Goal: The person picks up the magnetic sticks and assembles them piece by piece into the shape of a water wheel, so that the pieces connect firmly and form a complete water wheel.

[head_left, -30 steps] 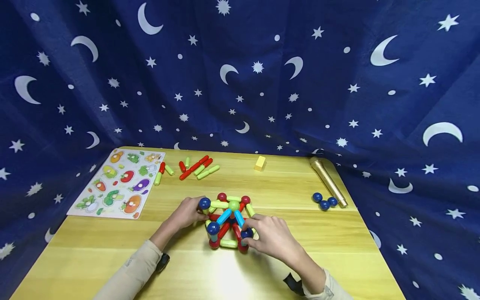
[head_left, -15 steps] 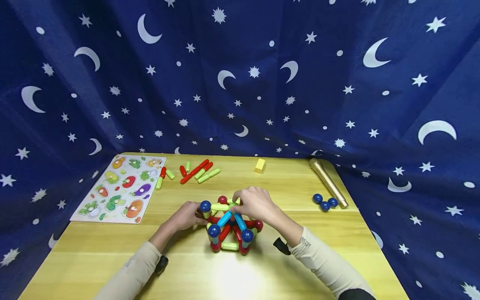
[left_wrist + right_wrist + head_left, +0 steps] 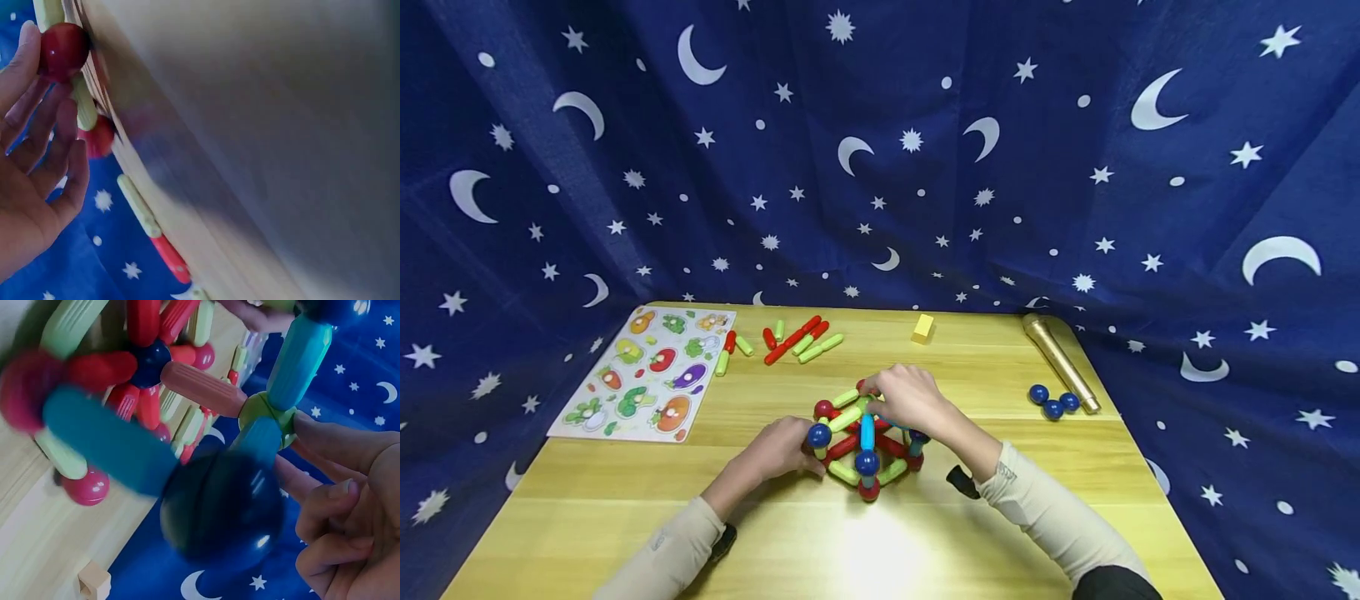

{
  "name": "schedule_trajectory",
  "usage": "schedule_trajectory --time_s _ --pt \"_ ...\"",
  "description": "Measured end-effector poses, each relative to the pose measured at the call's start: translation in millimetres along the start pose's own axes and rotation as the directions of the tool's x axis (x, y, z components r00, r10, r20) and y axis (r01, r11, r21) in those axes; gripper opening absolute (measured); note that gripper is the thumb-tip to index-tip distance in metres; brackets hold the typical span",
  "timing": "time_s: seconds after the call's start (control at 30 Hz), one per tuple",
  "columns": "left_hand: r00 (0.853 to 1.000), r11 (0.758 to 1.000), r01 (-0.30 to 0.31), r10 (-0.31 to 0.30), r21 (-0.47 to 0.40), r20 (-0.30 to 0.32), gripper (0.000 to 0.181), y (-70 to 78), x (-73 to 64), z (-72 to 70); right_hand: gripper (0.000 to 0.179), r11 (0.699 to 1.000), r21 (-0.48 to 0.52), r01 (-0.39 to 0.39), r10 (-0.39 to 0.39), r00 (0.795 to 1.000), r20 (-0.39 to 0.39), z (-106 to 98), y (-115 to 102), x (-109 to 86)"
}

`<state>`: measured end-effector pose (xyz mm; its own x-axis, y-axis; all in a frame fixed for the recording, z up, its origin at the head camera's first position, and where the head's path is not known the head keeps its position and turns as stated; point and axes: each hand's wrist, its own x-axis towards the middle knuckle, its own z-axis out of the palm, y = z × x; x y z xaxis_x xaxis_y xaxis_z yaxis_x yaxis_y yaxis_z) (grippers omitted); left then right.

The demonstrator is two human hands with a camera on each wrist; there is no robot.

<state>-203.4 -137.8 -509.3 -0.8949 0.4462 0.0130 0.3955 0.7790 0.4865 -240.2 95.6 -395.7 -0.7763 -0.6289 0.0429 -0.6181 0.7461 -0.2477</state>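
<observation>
A magnetic stick-and-ball structure [image 3: 867, 427] stands on the table between both hands. Red spokes meet at a dark blue ball [image 3: 150, 364] low in its middle; light green sticks and red balls form the base ring. Blue balls [image 3: 867, 463] top short uprights. My right hand [image 3: 913, 404] reaches over from the right and pinches the green ball [image 3: 267, 417] at the peak, where light blue sticks join. On the left side my left hand [image 3: 786, 448] holds a red ball [image 3: 64, 52] of the base between thumb and fingers.
Loose red and light green sticks [image 3: 793, 340] lie at the back left, beside a vegetable picture board [image 3: 568, 427]. A yellow block [image 3: 922, 328] sits at the back. Three blue balls [image 3: 1053, 409] and a gold microphone-shaped thing [image 3: 1060, 362] are at the right. A star-patterned curtain [image 3: 880, 150] encloses the table.
My right hand has gone from the right front blue ball up to the green ball at the peak. The structure has turned counterclockwise seen from above; its near side swung right.
</observation>
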Motion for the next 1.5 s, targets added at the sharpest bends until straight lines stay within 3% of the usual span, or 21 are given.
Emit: schedule_trajectory --time_s 0.17,0.37,0.43,0.53,0.63,0.7,0.77,0.83,0.9,0.97,1.03,1.13,1.23,1.37,1.5 --pt "0.994 0.995 -0.087 0.084 0.052 0.063 0.035 16.9 0.6 5.4 0.017 1.000 0.011 -0.005 0.005 1.000 -0.002 -1.1 2.4 2.0" --pt "0.985 0.984 -0.160 0.154 0.078 0.081 0.028 27.4 7.0 9.4 0.019 1.000 0.014 -0.024 0.024 0.999 -0.027 0.8 4.6 4.1" --pt "0.983 0.985 -0.161 0.155 0.062 0.097 0.025 27.3 8.3 6.9 0.019 0.999 0.021 -0.036 0.037 0.998 -0.041 1.7 4.9 4.1" --pt "0.980 0.988 -0.146 0.150 -0.041 0.128 0.021 18.6 13.0 -5.5 0.020 0.998 0.032 -0.052 0.054 0.997 -0.055 2.6 5.5 3.8" --pt "0.994 0.990 -0.057 0.068 -0.130 0.087 0.020 -2.4 25.9 -28.8 0.019 0.998 0.038 -0.058 0.061 0.996 -0.067 3.4 6.8 3.8" --pt "0.999 0.992 0.039 -0.042 -0.122 -0.019 0.016 -22.3 39.2 -44.3 0.019 0.998 0.032 -0.059 0.061 0.995 -0.074 3.5 7.6 3.7" --pt "0.976 0.985 0.158 -0.167 -0.072 -0.141 0.014 -42.7 53.6 -55.9 0.018 0.998 0.036 -0.059 0.062 0.995 -0.083 4.0 8.3 3.1" --pt "0.936 0.964 0.266 -0.263 -0.019 -0.233 0.015 -60.2 67.4 -61.2 0.018 0.997 0.039 -0.060 0.064 0.994 -0.088 5.5 8.8 2.1" --pt "0.909 0.942 0.335 -0.314 0.030 -0.275 0.017 -72.2 79.4 -61.1 0.018 0.997 0.046 -0.062 0.066 0.994 -0.089 7.6 8.9 0.8" --pt "0.897 0.930 0.363 -0.330 0.065 -0.295 0.020 -78.6 89.7 -56.2 0.018 0.997 0.048 -0.060 0.064 0.994 -0.088 10.4 8.5 -0.8" --pt "0.897 0.930 0.359 -0.320 0.081 -0.305 0.021 -80.1 98.3 -48.8 0.018 0.997 0.052 -0.054 0.059 0.995 -0.084 13.2 7.3 -2.2" --pt "0.910 0.946 0.308 -0.263 0.101 -0.319 0.022 -76.8 108.6 -35.9 0.018 0.997 0.056 -0.054 0.058 0.995 -0.083 16.3 4.4 -3.6" --pt "0.925 0.942 0.273 -0.202 0.194 -0.322 0.028 -73.7 115.5 -22.5 0.018 0.997 0.051 -0.060 0.064 0.994 -0.084 17.8 1.4 -4.2" --pt "0.930 0.881 0.279 -0.149 0.381 -0.336 0.031 -72.9 119.0 -7.7 0.018 0.997 0.048 -0.064 0.067 0.995 -0.078 18.1 -0.4 -4.8" --pt "0.935 0.827 0.269 -0.102 0.493 -0.339 0.034 -68.2 120.7 -3.5 0.019 0.996 0.053 -0.070 0.074 0.995 -0.072 16.1 1.1 -4.9"
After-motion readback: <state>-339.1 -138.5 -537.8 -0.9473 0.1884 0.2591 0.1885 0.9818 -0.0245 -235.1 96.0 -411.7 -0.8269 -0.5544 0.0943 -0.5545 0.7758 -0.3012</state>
